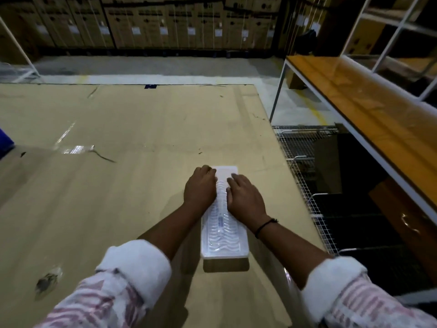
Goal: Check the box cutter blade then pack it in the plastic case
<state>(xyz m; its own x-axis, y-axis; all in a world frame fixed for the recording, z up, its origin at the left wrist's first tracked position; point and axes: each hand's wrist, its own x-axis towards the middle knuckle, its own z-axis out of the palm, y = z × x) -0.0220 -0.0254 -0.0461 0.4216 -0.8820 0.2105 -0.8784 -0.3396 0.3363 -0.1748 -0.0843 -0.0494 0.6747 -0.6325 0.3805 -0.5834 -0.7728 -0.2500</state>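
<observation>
Plastic case [224, 233] is lying closed, lengthwise, on the cardboard-covered table [118, 185] near its right edge. Left hand [199, 188] and right hand [244, 197] are pressing flat, fingers extended, on the case's far half, grasping nothing. Contents are showing only faintly through the lid.

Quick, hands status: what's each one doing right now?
Left hand: open, palm down, pressing the case.
Right hand: open, palm down, pressing the case.

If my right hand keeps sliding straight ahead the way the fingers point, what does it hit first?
The right hand lies on the plastic case, fingers toward its far end. It would likely cross that white end, then bare cardboard surface; nothing else shows in that line.
</observation>
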